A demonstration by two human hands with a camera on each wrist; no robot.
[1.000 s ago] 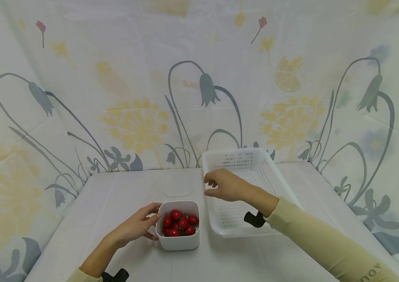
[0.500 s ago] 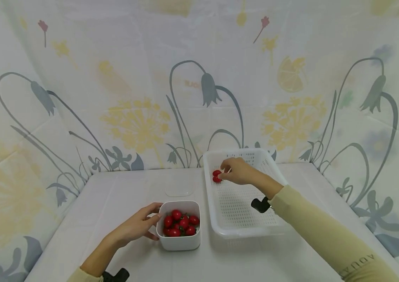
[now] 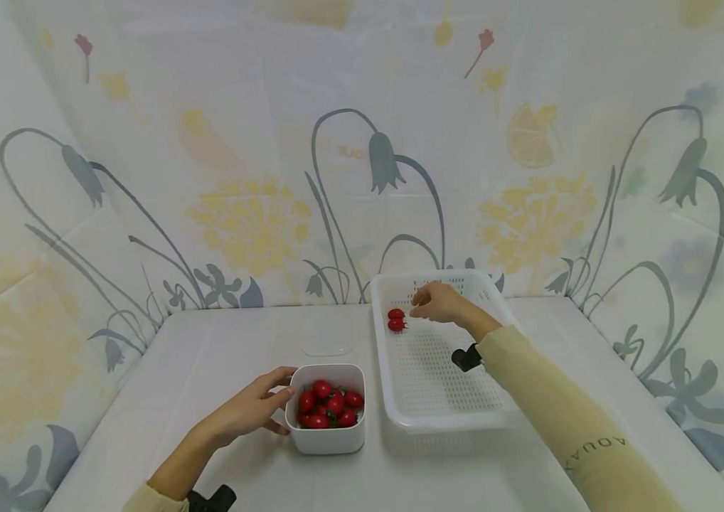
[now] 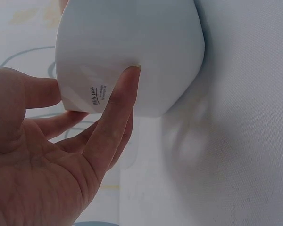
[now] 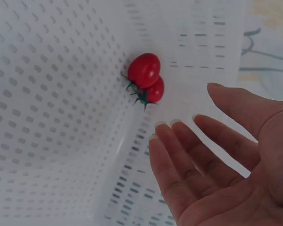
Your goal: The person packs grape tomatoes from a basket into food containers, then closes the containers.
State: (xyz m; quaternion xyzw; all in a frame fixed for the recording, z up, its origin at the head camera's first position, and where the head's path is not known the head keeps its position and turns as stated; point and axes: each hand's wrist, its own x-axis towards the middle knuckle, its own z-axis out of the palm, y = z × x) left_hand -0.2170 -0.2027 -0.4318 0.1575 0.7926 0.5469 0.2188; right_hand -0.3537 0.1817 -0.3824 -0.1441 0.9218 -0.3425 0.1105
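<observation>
My left hand [image 3: 243,412] touches a corner of a small white box [image 3: 326,442], thumb by the rim and fingers loosely extended. One fingertip lies against the printed wall in the left wrist view. Several cherry tomatoes [image 3: 334,404] fill the bottom of the box. Over a white perforated basket [image 3: 426,424], my right hand [image 3: 442,302] hovers with relaxed fingers and nothing between them. Two cherry tomatoes [image 3: 396,325] lie side by side along the basket's left wall, just left of my right fingertips. Their green stems show in the right wrist view.
Behind the box lies a clear, thin-edged piece, perhaps a lid [image 3: 326,351], on the white-covered table [image 3: 227,355]. The basket stands right of the box, with a narrow gap between. A flower-printed cloth [image 3: 259,114] rises behind and at both sides.
My right hand has moved from the basket's left rim inward and to the right, away from the two cherry tomatoes, which now show in full. My left hand stays at the box.
</observation>
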